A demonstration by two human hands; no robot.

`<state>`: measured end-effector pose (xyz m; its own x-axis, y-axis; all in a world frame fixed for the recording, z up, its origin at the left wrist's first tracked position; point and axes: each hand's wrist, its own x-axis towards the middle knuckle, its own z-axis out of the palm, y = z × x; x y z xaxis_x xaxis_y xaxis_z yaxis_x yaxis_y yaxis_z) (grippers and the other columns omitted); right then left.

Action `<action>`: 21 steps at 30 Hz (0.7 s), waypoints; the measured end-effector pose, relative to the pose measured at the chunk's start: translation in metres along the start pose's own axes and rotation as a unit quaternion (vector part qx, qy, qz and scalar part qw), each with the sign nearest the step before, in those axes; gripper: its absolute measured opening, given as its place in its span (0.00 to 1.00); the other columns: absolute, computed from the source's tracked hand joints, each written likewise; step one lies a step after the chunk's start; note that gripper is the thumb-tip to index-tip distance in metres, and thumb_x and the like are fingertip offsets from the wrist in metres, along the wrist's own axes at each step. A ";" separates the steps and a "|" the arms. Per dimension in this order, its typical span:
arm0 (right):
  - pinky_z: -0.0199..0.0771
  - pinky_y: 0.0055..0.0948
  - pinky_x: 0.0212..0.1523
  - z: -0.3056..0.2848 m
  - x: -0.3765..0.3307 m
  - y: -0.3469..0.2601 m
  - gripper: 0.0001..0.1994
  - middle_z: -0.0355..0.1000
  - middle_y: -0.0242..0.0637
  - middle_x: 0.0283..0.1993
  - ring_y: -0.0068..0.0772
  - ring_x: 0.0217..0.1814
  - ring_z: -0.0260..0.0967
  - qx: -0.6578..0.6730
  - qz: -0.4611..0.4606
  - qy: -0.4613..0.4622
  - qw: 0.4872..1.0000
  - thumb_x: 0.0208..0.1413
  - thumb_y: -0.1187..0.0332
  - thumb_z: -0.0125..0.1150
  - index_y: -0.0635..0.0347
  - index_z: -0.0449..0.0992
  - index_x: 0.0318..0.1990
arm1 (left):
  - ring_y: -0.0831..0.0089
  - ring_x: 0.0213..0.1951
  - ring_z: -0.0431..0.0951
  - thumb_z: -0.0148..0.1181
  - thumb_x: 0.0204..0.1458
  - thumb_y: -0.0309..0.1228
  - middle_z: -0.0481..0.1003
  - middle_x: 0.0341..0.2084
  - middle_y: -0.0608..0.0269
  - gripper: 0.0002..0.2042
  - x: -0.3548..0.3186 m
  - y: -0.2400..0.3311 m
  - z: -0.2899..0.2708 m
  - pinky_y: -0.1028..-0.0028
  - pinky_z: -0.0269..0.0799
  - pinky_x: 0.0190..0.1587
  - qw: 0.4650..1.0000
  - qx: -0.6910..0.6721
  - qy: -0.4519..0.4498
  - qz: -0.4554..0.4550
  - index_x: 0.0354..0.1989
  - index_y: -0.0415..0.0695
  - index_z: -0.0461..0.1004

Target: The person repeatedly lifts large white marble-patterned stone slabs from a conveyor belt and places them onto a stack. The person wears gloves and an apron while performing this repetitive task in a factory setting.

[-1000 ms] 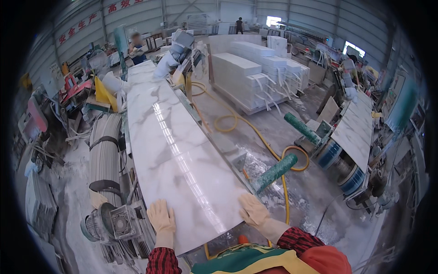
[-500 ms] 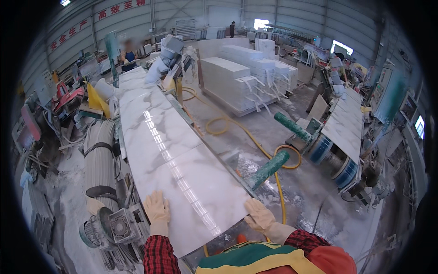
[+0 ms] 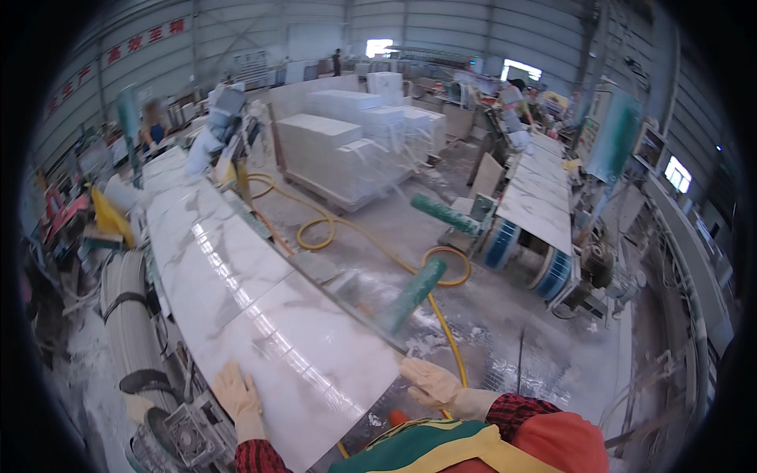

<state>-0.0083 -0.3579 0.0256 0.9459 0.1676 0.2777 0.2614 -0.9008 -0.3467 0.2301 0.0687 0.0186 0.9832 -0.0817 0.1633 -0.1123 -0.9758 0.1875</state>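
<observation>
A glossy white marble slab with faint grey veining lies at the near end of a long conveyor. Its far side meets another marble slab along a thin seam. My left hand, in a cream glove, rests on the slab's left edge with its fingers spread flat. At the right near corner, my right hand, gloved alike, touches the edge with fingers stretched toward the slab; their undersides are hidden.
Left of the slab stand a motor and a ribbed grey bundle. Green rollers jut out on the right, beside a yellow hose. Stacked white blocks and a second slab-topped conveyor stand beyond. A person is far left.
The view has swung to the right, so the slabs and machines sit farther left in the picture. Both hands remain at the same slab's edges.
</observation>
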 end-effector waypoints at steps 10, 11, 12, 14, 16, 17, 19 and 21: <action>0.76 0.35 0.61 0.011 -0.001 -0.008 0.34 0.82 0.50 0.51 0.43 0.55 0.79 0.385 0.433 -0.128 0.805 0.64 0.39 0.61 0.68 0.81 0.55 | 0.44 0.74 0.59 0.50 0.67 0.44 0.64 0.73 0.50 0.26 -0.006 0.001 0.005 0.49 0.49 0.76 1.000 0.025 -0.002 0.000 0.72 0.47 0.66; 0.76 0.33 0.60 0.018 0.002 -0.008 0.36 0.83 0.48 0.51 0.38 0.55 0.80 0.440 0.448 -0.118 0.769 0.64 0.37 0.60 0.70 0.81 0.55 | 0.44 0.74 0.59 0.51 0.67 0.44 0.64 0.73 0.50 0.26 -0.007 -0.001 0.006 0.49 0.49 0.76 1.000 0.026 0.002 -0.002 0.71 0.47 0.66; 0.76 0.33 0.60 0.024 0.003 -0.009 0.38 0.83 0.48 0.51 0.38 0.55 0.80 0.473 0.445 -0.122 0.750 0.64 0.36 0.59 0.71 0.81 0.54 | 0.44 0.74 0.59 0.51 0.67 0.44 0.64 0.73 0.50 0.26 -0.007 -0.004 0.011 0.49 0.49 0.76 1.000 0.027 0.006 -0.005 0.71 0.47 0.66; 0.76 0.32 0.60 0.027 0.013 -0.019 0.41 0.83 0.47 0.52 0.38 0.56 0.80 0.536 0.437 -0.131 0.710 0.63 0.33 0.58 0.74 0.81 0.53 | 0.42 0.73 0.60 0.52 0.67 0.43 0.64 0.73 0.50 0.26 -0.008 -0.006 0.014 0.49 0.49 0.76 1.000 0.022 0.020 -0.004 0.71 0.47 0.67; 0.76 0.31 0.60 0.060 0.018 -0.016 0.41 0.83 0.47 0.51 0.37 0.56 0.79 0.544 0.446 -0.151 0.695 0.63 0.32 0.57 0.73 0.82 0.51 | 0.39 0.71 0.61 0.56 0.65 0.42 0.66 0.71 0.49 0.27 -0.011 -0.006 0.015 0.49 0.50 0.76 0.999 0.011 0.040 0.003 0.70 0.47 0.68; 0.76 0.31 0.59 0.067 0.020 -0.016 0.41 0.83 0.46 0.50 0.37 0.55 0.79 0.536 0.445 -0.160 0.700 0.63 0.31 0.57 0.73 0.82 0.50 | 0.39 0.71 0.61 0.56 0.65 0.42 0.66 0.71 0.48 0.27 -0.011 -0.009 0.018 0.49 0.50 0.76 0.999 0.009 0.043 0.005 0.70 0.47 0.68; 0.76 0.32 0.55 0.073 0.024 -0.019 0.42 0.83 0.45 0.46 0.35 0.51 0.79 0.507 0.437 -0.173 0.722 0.62 0.30 0.56 0.72 0.83 0.48 | 0.39 0.71 0.62 0.55 0.65 0.42 0.67 0.71 0.48 0.26 -0.013 -0.013 0.022 0.49 0.51 0.75 0.999 0.005 0.049 0.008 0.70 0.47 0.68; 0.76 0.33 0.50 0.068 0.026 -0.022 0.42 0.82 0.44 0.42 0.33 0.45 0.78 0.453 0.426 -0.193 0.759 0.61 0.29 0.56 0.70 0.84 0.45 | 0.42 0.73 0.60 0.54 0.66 0.42 0.66 0.72 0.50 0.25 -0.013 -0.011 0.019 0.49 0.49 0.76 1.000 0.006 0.025 0.003 0.69 0.47 0.68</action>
<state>0.0235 -0.3064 -0.0202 0.7862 -0.0594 -0.6151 -0.6170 -0.1331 -0.7757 0.2211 0.0766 -0.0038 0.9739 -0.0771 0.2134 -0.1157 -0.9778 0.1748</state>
